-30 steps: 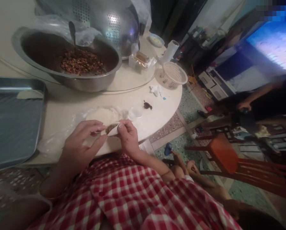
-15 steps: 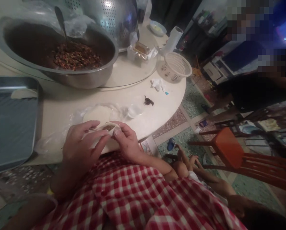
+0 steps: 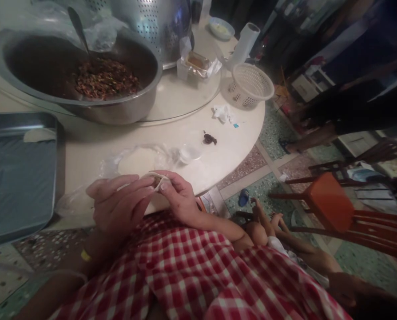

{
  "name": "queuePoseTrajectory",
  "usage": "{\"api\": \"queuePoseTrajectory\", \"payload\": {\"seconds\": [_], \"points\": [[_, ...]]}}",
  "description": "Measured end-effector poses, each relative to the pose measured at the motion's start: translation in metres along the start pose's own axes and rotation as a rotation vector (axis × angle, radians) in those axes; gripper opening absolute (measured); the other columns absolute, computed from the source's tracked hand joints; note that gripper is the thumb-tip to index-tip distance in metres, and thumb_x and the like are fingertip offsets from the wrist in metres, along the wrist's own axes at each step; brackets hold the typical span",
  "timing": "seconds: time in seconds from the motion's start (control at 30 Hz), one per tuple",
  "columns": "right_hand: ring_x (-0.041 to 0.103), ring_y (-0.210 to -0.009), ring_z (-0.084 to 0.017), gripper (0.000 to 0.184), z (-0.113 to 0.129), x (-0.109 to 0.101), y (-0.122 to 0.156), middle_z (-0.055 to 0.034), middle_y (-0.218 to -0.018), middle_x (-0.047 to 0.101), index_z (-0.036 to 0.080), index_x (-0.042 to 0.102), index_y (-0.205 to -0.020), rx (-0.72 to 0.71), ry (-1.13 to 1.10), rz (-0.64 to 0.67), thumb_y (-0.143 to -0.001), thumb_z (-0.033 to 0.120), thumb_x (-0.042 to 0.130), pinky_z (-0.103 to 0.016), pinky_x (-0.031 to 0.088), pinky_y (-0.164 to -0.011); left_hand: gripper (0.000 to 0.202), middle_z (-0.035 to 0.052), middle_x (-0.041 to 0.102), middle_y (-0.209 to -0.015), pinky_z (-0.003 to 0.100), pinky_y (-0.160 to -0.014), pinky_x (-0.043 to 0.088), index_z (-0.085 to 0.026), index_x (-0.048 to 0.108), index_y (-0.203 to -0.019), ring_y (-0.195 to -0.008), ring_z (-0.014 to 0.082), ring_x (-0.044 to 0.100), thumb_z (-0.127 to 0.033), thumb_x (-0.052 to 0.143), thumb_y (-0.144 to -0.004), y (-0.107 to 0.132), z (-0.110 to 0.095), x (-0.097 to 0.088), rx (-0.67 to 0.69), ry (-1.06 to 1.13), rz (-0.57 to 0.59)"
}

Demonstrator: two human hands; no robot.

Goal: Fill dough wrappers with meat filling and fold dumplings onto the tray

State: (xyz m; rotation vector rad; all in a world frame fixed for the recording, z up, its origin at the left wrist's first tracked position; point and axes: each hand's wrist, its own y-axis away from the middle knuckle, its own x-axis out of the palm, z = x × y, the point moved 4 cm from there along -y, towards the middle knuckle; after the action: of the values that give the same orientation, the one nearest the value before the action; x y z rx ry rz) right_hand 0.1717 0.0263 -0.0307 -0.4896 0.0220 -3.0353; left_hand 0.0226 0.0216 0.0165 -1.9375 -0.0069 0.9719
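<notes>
Between my hands, just above the table's near edge, is a dumpling [image 3: 159, 181], its pale wrapper folded round dark filling that shows at the opening. My right hand [image 3: 180, 198] pinches its right side between thumb and fingers. My left hand [image 3: 120, 200] presses the left side with thumb and forefinger, its other fingers stretched out. Just beyond them a stack of round dumpling wrappers [image 3: 136, 161] lies on a clear plastic bag [image 3: 107, 169]. To the left, a grey metal tray [image 3: 15, 178] holds one folded dumpling [image 3: 39, 135] near its far right corner.
A big steel bowl [image 3: 118, 113] of chopped filling [image 3: 107, 79] with a spoon [image 3: 78, 29] stands at the back left. A steel colander [image 3: 167, 31], a plastic basket [image 3: 252, 84] and crumpled tissue [image 3: 221, 113] are beyond. Right are an orange chair [image 3: 331, 202] and other people.
The fingers of my left hand have closed in on the wrapper, and its opening looks narrower. The view has shifted slightly, so the table things appear a little further right.
</notes>
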Motion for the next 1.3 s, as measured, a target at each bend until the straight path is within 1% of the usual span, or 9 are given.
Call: {"api": "queuePoseTrajectory", "payload": {"seconds": [0.27, 0.5, 0.67, 0.83, 0.93, 1.03, 1.17, 1.23, 1.3], "points": [[0.071, -0.11, -0.02, 0.035, 0.003, -0.002, -0.003, -0.0032, -0.115, 0.077, 0.027, 0.075, -0.109, -0.016, 0.008, -0.01, -0.086, 0.053, 0.071, -0.042, 0.055, -0.106, 0.023, -0.0016, 0.08, -0.092, 0.042, -0.087, 0.048, -0.028, 0.066, -0.102, -0.098, 0.024, 0.072, -0.011, 0.066, -0.087, -0.01, 0.0, 0.005, -0.038, 0.059, 0.015], [0.072, -0.104, -0.018, 0.035, 0.001, -0.002, -0.004, -0.0009, -0.109, 0.079, 0.028, 0.076, -0.107, 0.032, -0.053, -0.037, -0.083, 0.054, 0.074, -0.041, 0.056, -0.104, 0.021, 0.0009, 0.078, -0.109, 0.043, -0.09, 0.053, -0.027, 0.067, -0.101, -0.106, 0.0244, 0.07, -0.015, 0.07, -0.084, -0.007, -0.003, 0.0, 0.059, -0.044, -0.021], [0.072, -0.102, -0.018, 0.035, -0.002, -0.002, -0.004, -0.0004, -0.108, 0.079, 0.028, 0.076, -0.107, 0.063, -0.087, -0.038, -0.082, 0.052, 0.076, -0.04, 0.055, -0.103, 0.026, -0.0023, 0.08, -0.1, 0.042, -0.092, 0.048, -0.031, 0.067, -0.1, -0.103, 0.0228, 0.071, -0.013, 0.071, -0.083, -0.003, -0.001, 0.002, 0.113, -0.025, -0.054], [0.071, -0.104, -0.019, 0.034, -0.002, -0.001, -0.005, -0.0016, -0.11, 0.078, 0.027, 0.075, -0.108, 0.048, -0.061, -0.014, -0.083, 0.051, 0.075, -0.042, 0.054, -0.106, 0.027, -0.0043, 0.079, -0.09, 0.047, -0.103, 0.04, -0.034, 0.067, -0.097, -0.102, 0.0242, 0.072, -0.012, 0.072, -0.082, -0.002, 0.006, 0.007, -0.014, 0.101, -0.017], [0.071, -0.106, -0.019, 0.036, -0.001, 0.0, -0.004, -0.0026, -0.112, 0.077, 0.027, 0.075, -0.11, 0.022, -0.041, 0.004, -0.085, 0.053, 0.073, -0.042, 0.054, -0.106, 0.017, -0.0042, 0.078, -0.093, 0.05, -0.1, 0.044, -0.032, 0.066, -0.097, -0.102, 0.0247, 0.073, -0.019, 0.067, -0.087, -0.004, 0.011, 0.008, -0.159, 0.096, 0.071], [0.071, -0.106, -0.018, 0.034, 0.002, 0.0, -0.003, -0.0027, -0.112, 0.077, 0.027, 0.074, -0.11, 0.0, -0.031, -0.001, -0.086, 0.051, 0.072, -0.042, 0.054, -0.105, 0.021, -0.0037, 0.078, -0.101, 0.051, -0.104, 0.048, -0.03, 0.062, -0.107, -0.116, 0.0249, 0.068, -0.02, 0.064, -0.089, -0.004, 0.01, 0.004, -0.27, 0.204, 0.134], [0.072, -0.096, -0.017, 0.033, 0.004, 0.0, -0.003, -0.0018, -0.104, 0.078, 0.026, 0.074, -0.108, 0.004, -0.061, -0.024, -0.085, 0.051, 0.074, -0.041, 0.055, -0.102, 0.029, -0.0016, 0.076, -0.105, 0.051, -0.106, 0.05, -0.03, 0.062, -0.115, -0.123, 0.0252, 0.063, -0.017, 0.063, -0.089, -0.004, 0.008, -0.005, -0.329, 0.367, -0.002], [0.071, -0.092, -0.017, 0.034, 0.004, 0.0, -0.004, -0.0017, -0.1, 0.078, 0.026, 0.075, -0.107, 0.006, -0.058, -0.024, -0.084, 0.052, 0.074, -0.04, 0.055, -0.099, 0.026, -0.0005, 0.075, -0.105, 0.049, -0.105, 0.051, -0.03, 0.066, -0.112, -0.117, 0.0243, 0.065, -0.017, 0.064, -0.089, -0.005, 0.014, -0.006, -0.367, 0.339, -0.072], [0.071, -0.093, -0.018, 0.034, 0.005, 0.0, -0.004, -0.0016, -0.1, 0.078, 0.026, 0.076, -0.105, -0.009, -0.039, -0.026, -0.084, 0.052, 0.075, -0.04, 0.055, -0.099, 0.021, 0.0011, 0.074, -0.105, 0.046, -0.103, 0.051, -0.029, 0.07, -0.108, -0.111, 0.023, 0.067, -0.02, 0.065, -0.089, -0.006, 0.022, -0.003, -0.399, 0.266, -0.052]]}}
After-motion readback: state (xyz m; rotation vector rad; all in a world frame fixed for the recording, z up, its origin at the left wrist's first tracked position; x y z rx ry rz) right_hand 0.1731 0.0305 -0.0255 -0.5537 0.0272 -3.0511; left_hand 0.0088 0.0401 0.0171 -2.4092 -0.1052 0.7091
